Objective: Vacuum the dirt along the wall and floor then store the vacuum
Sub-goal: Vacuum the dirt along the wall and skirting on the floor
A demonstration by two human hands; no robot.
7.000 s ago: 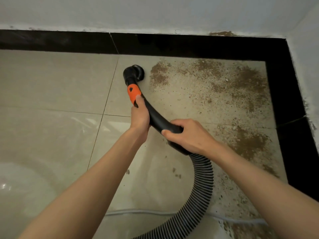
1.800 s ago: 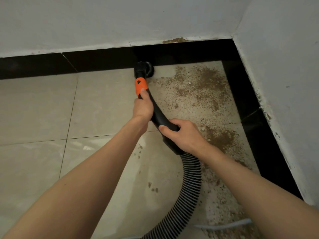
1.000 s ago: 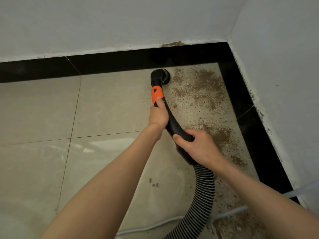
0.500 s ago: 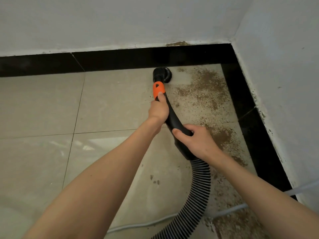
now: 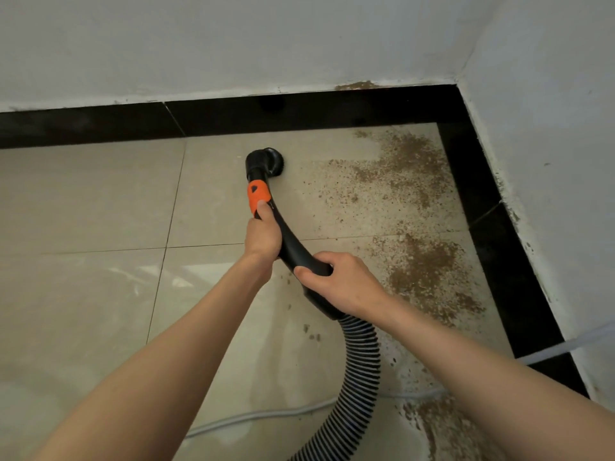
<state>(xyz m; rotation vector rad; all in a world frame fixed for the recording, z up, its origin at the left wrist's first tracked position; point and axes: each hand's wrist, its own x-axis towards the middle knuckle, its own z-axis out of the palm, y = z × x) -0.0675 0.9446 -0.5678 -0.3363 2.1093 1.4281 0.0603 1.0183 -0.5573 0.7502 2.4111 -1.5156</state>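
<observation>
A black vacuum wand point(image 5: 293, 244) with an orange collar point(image 5: 258, 194) ends in a round black nozzle point(image 5: 268, 161) pressed on the beige floor tile, just left of the dirt. My left hand point(image 5: 263, 234) grips the wand right below the orange collar, thumb on the orange part. My right hand point(image 5: 342, 281) grips the wand's lower bend, where the ribbed black hose point(image 5: 357, 377) begins. Brown dirt point(image 5: 399, 174) is scattered over the tiles toward the corner, with a denser patch point(image 5: 429, 271) to the right of my right hand. The vacuum body is out of view.
A black skirting band point(image 5: 299, 111) runs along the white back wall and turns down the right wall point(image 5: 549, 161). A crumb of dirt point(image 5: 356, 85) sits on the skirting's top edge. A white cord point(image 5: 259, 417) lies across the floor near me.
The nozzle has pulled back from the skirting toward me and sits farther out on the tile. Both hands keep their grip on the wand.
</observation>
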